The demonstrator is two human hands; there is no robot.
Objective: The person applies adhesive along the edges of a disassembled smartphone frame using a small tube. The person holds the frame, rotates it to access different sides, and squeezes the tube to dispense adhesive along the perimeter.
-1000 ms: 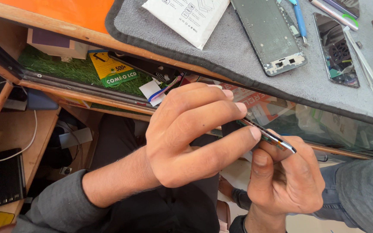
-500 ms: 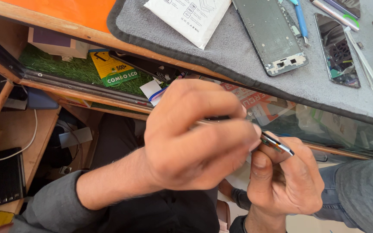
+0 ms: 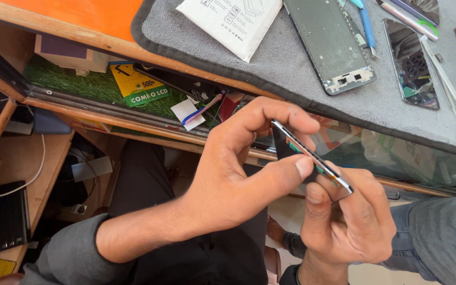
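A dark phone body (image 3: 312,158), seen edge-on, is held in front of my lap below the workbench. My left hand (image 3: 238,174) pinches its upper part between thumb and fingers. My right hand (image 3: 349,221) grips its lower end from beneath, thumb pressed against the edge. Both hands are closed on it. The phone's face is hidden from this angle.
A grey work mat (image 3: 291,58) covers the bench top, carrying a white packet (image 3: 228,21), a phone frame (image 3: 331,45), a second opened phone (image 3: 410,63), tweezers (image 3: 447,87) and a blue tool (image 3: 366,26). A shelf below holds a yellow package (image 3: 138,84). A dark device (image 3: 6,216) lies on a lower left shelf.
The phone has tilted so more of its edge and inside shows. My left fingers have shifted from lying along it to pinching its top end. My right hand has barely moved.
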